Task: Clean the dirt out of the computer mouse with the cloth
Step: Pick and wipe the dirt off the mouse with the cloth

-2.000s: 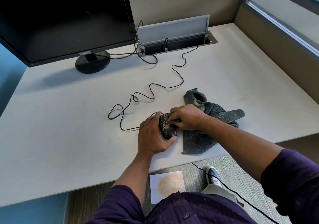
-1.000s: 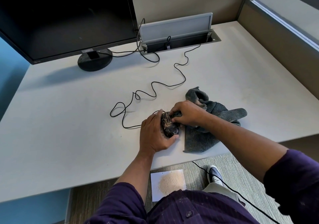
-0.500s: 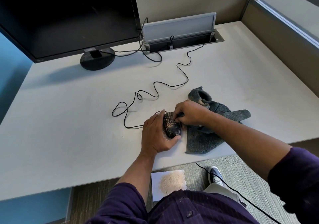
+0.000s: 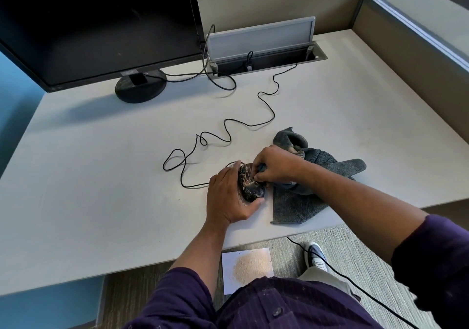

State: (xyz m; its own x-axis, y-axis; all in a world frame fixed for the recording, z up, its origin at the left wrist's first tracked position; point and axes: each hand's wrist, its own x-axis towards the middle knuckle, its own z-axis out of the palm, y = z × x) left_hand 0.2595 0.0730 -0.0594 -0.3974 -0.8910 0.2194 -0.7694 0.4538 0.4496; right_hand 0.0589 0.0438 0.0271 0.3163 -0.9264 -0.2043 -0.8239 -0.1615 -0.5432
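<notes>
A: Where is the computer mouse [image 4: 250, 185]?

B: On the desk [image 4: 101, 176], just left of the gray cloth [image 4: 299, 202]. It still has sandy dirt on it.

A: What are the hands doing?

B: The left hand [image 4: 228, 199] wraps around the mouse's left side and holds it, same as before. The right hand [image 4: 275, 165] pinches a bit of cloth and presses it on the mouse's top. A second ago those fingers were a little lower.

A: And the cord [image 4: 223, 136]?

B: It wiggles from the mouse toward the monitor [image 4: 96, 24], like before.
</notes>
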